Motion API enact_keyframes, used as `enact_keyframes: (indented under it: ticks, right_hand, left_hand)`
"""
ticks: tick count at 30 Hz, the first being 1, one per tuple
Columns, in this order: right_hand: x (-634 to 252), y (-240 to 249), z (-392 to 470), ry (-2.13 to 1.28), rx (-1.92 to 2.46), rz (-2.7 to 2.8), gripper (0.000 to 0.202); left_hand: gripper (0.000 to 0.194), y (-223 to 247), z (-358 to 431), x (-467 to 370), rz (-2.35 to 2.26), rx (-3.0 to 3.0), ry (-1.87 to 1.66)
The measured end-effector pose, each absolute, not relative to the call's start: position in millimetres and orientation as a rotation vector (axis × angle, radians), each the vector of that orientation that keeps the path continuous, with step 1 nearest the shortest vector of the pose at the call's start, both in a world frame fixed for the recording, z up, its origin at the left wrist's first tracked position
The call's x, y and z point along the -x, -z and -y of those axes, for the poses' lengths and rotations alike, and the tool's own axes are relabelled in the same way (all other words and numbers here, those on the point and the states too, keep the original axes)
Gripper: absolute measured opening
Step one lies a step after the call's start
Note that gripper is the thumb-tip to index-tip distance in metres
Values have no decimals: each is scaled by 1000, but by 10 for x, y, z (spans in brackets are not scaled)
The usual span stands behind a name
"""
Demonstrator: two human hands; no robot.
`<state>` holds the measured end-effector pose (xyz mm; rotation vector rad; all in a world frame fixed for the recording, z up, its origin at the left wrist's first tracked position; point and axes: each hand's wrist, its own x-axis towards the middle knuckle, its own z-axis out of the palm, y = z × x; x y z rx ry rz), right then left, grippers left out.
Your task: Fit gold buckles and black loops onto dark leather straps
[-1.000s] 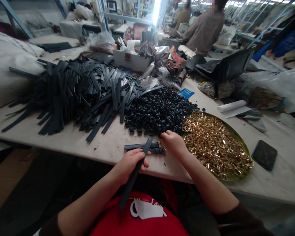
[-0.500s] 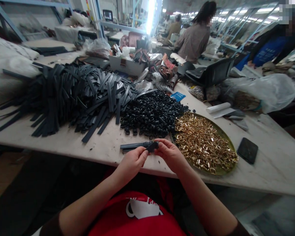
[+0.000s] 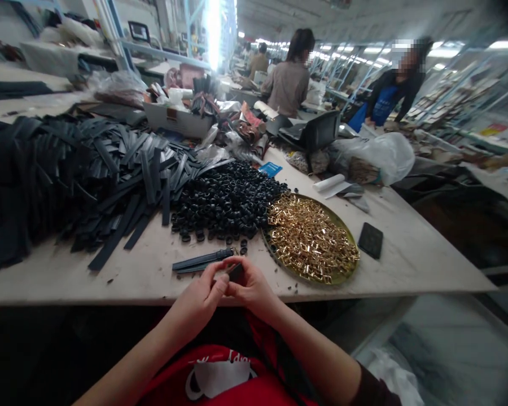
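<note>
My left hand (image 3: 209, 286) and my right hand (image 3: 250, 286) meet at the table's front edge, fingers pinched around a short dark strap (image 3: 236, 273). Most of that strap is hidden by the fingers. Just beyond them lie a few dark straps (image 3: 198, 261) side by side, with a buckle at the right end. Behind these spreads a heap of small black loops (image 3: 224, 197). To the right, gold buckles (image 3: 311, 234) fill a round yellow-green tray (image 3: 345, 274). A large pile of long black strips (image 3: 110, 169) covers the left of the table.
A dark phone (image 3: 370, 240) lies right of the tray. Behind the loops are a blue card (image 3: 270, 169), a box of scraps (image 3: 175, 121) and a plastic bag (image 3: 392, 155). Two people, one in brown (image 3: 288, 87) and one in a blue apron (image 3: 383, 104), are farther back.
The view has swung to the right, so things on the table sit farther left. My hands have drawn closer together around the strap, with fingers more curled.
</note>
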<state>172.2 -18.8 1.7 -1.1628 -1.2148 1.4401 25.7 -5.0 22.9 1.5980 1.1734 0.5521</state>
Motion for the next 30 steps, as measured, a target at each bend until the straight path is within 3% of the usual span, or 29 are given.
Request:
enact_keyframes:
  ticks: [3,5,8,11,16,22,30]
  right_hand:
    - [-2039,-47,71,-1238,1280,1485,35]
    - [-2362,-81,-73,-812,1534,1743,17]
    - [-2803,-81,-338,-115,1873,2154,17]
    - [-3023,-20,-545,94,1939,2373,17]
    - [-2977,-58,-587,-95,1844,2198,17]
    - [-2376,-281,-306,-1233,1413,1276,17]
    - [-1708,-266,-39,-1387,1254,1102,20]
  left_hand:
    - [30,-140,-42,-249,-1151,-1544,-557]
    - [34,-65,-99,-232,-1166,-1496,-555]
    - [33,1,-150,-248,-1162,-1465,-542]
    - [32,-4,-173,-298,-1158,-1481,-526]
    - [31,-96,-228,-340,-1138,-1509,-545]
    - [27,-261,-308,-481,-1114,-1533,-684]
    - [25,-397,-93,-431,-1274,-1592,-847]
